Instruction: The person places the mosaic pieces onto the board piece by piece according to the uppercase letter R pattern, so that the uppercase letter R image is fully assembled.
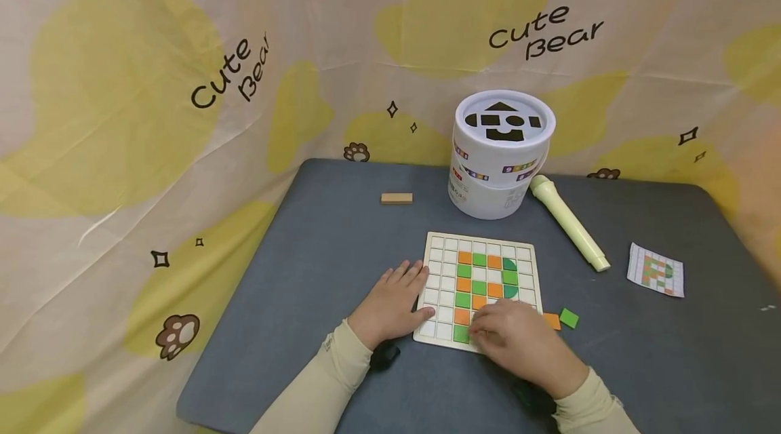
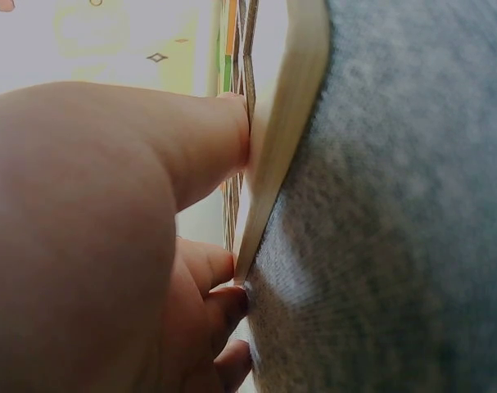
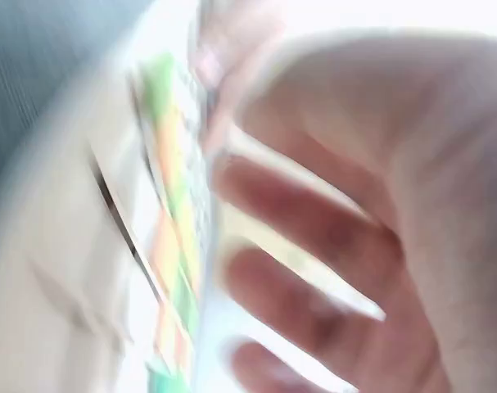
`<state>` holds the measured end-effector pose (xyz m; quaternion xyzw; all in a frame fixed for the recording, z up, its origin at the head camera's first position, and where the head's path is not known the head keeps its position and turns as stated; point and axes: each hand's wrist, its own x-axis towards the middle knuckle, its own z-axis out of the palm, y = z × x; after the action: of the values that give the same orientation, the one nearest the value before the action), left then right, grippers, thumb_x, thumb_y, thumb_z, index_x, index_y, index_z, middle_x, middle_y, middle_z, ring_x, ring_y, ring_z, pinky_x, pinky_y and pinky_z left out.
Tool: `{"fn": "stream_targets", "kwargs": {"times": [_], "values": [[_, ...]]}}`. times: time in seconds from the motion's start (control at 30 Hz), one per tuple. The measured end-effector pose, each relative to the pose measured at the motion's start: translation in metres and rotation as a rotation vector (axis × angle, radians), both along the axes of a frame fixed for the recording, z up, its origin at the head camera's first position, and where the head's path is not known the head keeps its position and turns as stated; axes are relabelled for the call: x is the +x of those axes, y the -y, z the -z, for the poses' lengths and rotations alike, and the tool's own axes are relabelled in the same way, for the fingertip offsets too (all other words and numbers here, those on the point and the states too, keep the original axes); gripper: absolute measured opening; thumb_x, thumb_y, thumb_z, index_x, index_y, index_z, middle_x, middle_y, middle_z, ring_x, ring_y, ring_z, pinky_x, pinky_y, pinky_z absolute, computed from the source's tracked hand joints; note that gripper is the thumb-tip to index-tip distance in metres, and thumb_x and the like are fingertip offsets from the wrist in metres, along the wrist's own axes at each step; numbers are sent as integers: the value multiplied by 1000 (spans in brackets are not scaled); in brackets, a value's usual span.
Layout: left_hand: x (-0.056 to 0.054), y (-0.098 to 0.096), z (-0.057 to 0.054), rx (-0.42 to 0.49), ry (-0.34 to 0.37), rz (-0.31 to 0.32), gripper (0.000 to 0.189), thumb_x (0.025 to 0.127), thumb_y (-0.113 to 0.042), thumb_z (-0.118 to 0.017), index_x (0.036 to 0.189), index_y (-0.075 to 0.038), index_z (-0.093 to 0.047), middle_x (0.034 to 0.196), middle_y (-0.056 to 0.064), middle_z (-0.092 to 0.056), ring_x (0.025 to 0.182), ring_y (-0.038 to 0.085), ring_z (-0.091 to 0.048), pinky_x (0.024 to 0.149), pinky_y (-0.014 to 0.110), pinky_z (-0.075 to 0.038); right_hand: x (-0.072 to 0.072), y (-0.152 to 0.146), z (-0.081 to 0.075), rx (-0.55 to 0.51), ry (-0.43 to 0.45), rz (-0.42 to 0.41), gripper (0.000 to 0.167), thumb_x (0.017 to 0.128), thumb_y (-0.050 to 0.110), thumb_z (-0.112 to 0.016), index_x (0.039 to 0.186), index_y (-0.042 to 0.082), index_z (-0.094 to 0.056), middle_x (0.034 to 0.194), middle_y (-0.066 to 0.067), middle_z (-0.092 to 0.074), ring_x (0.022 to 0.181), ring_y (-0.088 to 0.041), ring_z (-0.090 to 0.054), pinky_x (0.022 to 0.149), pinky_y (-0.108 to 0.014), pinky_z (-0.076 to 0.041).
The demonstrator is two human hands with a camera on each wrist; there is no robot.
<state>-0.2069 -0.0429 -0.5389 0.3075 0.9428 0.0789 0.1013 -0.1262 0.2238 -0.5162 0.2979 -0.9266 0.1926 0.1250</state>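
Note:
A square wooden grid board (image 1: 432, 312) lies on the table, with orange, green and dark green rounded tiles set among its white cells. My left hand (image 1: 393, 305) lies along the board's left edge, fingers extended. In the left wrist view, the thumb (image 2: 207, 143) presses on the board's rim. Over the lower middle of the board is my right hand (image 1: 525, 339), its fingers loosely bent near the bottom row. No tile shows between its fingers (image 3: 285, 196) in the blurred right wrist view. An orange tile (image 1: 552, 321) and a green tile (image 1: 569, 317) lie right of the board.
Behind the board stands a white lidded bucket (image 1: 488, 183) with shaped holes. Beside it lies a pale yellow stick (image 1: 570, 224). A printed pattern card (image 1: 655, 270) is at the right, and a small wooden block (image 1: 396, 199) at the back left of the dark table (image 1: 305, 251).

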Motion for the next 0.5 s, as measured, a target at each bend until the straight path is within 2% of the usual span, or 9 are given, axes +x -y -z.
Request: {"fn": "stream_targets", "kwargs": {"times": [0.1,0.17,0.23,0.3,0.37,0.43,0.5], "values": [[0,-2,0,-4,1,5,83,107,-57,-56,170,-11,-29,175,6,-25,161,29,-21,128,51,-21,-2,-36,-14,-30,-4,244,16,86,6,-80,97,16,-85,98,3,-77,81,-18,-68,67,-43,-57],[0,-2,-1,-2,5,9,83,107,-57,-56,170,-10,-29,175,6,-25,161,29,-21,129,51,-21,-2,-63,-23,-12,102,408,18,87,6,-76,102,12,-84,99,-3,-77,78,-21,-66,63,-45,-54],[0,-3,-1,0,11,11,83,107,-56,-56,170,-10,-28,175,7,-25,161,30,-21,129,51,-21,-2,-86,-26,25,277,507,19,89,10,-76,107,11,-82,102,-6,-76,80,-22,-65,63,-47,-53],[0,-2,-1,-1,18,9,83,107,-56,-56,170,-10,-28,175,7,-25,162,29,-20,129,51,-21,-4,-104,-25,58,454,525,22,89,15,-79,110,9,-79,102,-8,-74,83,-24,-66,66,-50,-54],[0,-2,-1,-2,22,3,83,107,-57,-56,170,-10,-27,175,6,-24,162,29,-20,129,51,-20,-7,-114,-21,66,588,504,28,89,21,-83,112,8,-76,104,-8,-73,91,-27,-67,72,-54,-55],[0,-1,0,-3,21,0,83,107,-57,-56,170,-10,-27,175,6,-24,162,29,-20,129,51,-21,-10,-119,-16,53,661,482,31,88,24,-86,111,7,-74,104,-9,-71,94,-29,-66,76,-56,-55],[-1,-1,0,-1,18,-2,83,107,-57,-56,170,-10,-27,175,7,-24,162,29,-20,129,51,-21,-12,-119,-13,40,686,480,31,86,22,-87,110,7,-72,104,-9,-70,93,-28,-65,76,-55,-55]]}}
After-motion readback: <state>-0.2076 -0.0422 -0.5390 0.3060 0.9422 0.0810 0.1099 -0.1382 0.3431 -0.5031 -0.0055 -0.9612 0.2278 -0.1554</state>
